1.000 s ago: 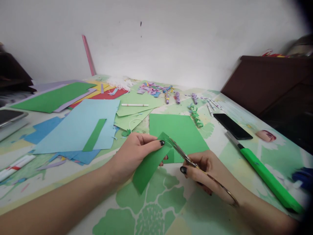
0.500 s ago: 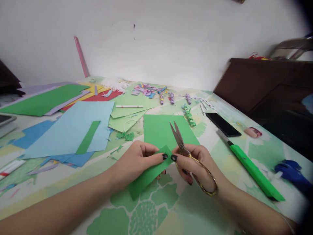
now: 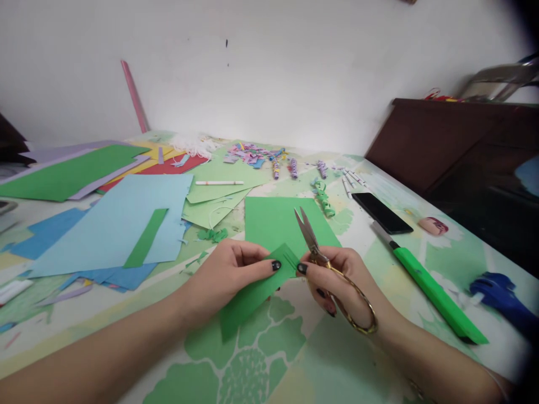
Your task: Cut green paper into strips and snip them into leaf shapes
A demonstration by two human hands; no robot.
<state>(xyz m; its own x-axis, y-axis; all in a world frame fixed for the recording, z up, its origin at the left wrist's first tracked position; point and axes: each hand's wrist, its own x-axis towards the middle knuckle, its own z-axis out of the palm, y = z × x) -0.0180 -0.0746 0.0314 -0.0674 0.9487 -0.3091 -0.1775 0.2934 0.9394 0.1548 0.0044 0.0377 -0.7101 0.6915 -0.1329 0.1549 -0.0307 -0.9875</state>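
My left hand [image 3: 227,275] pinches a folded green paper strip [image 3: 252,294] just above the patterned table [image 3: 261,359]. The strip's upper end shows several short cut slits. My right hand [image 3: 337,283] grips gold-handled scissors [image 3: 326,264], blades closed and pointing up and away, while its thumb tip touches the strip's cut end. A green paper sheet [image 3: 278,221] lies flat just beyond both hands.
A light blue sheet [image 3: 122,219] with a green strip [image 3: 147,237] lies at left, more coloured sheets behind it. A black phone [image 3: 381,212], a green-handled tool [image 3: 433,292] and a blue object [image 3: 501,294] are at right. Paper scraps [image 3: 252,154] and pens sit near the wall.
A second ago the scissors' blades were at the strip's end. They have since come off it and swung upright, and my right thumb now meets the strip. The hands shifted slightly left.
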